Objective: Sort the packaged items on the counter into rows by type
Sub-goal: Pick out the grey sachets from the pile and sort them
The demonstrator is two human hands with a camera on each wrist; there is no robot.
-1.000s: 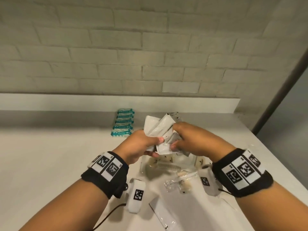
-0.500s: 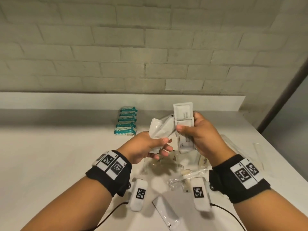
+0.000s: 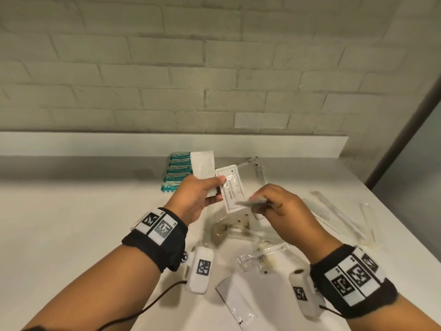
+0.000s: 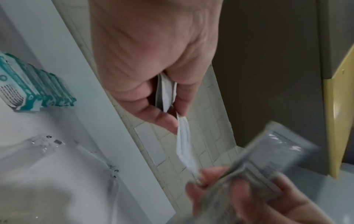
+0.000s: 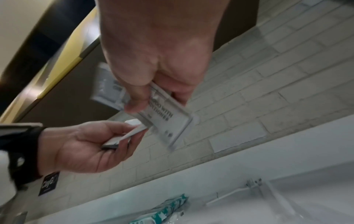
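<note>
Sachets fill both hands above the middle of the counter [image 3: 71, 223]. One white sachet [image 3: 231, 190], printed with shampoo and conditioner lettering, is pinched by the right hand [image 3: 284, 206] between thumb and fingers at its lower end, so most of it stands up past the fingertips toward 11 o'clock; the right wrist view shows the thumb across its printed face and a second, blurred sachet behind the fingers. The left hand [image 3: 194, 197] grips a thin stack of plain white sachets [image 3: 203, 167] edge-on between thumb and curled fingers, the top of the stack rising toward 12 o'clock above the knuckles. The two hands are just beside each other, and the printed sachet reaches across to the left thumb; whether it touches the thumb cannot be told.

At 10 o'clock from the hands, a row of teal and white packets [image 3: 177, 174] lies against the back of the counter, partly hidden by the held stack. Below the hands, at 6 o'clock, lies a heap of clear wrapped items [image 3: 238, 229], among them a comb. Another white sachet [image 3: 236, 304] lies flat nearer the person. Long clear wrapped sticks [image 3: 334, 211] lie at 3 o'clock, near the counter's right edge.
</note>
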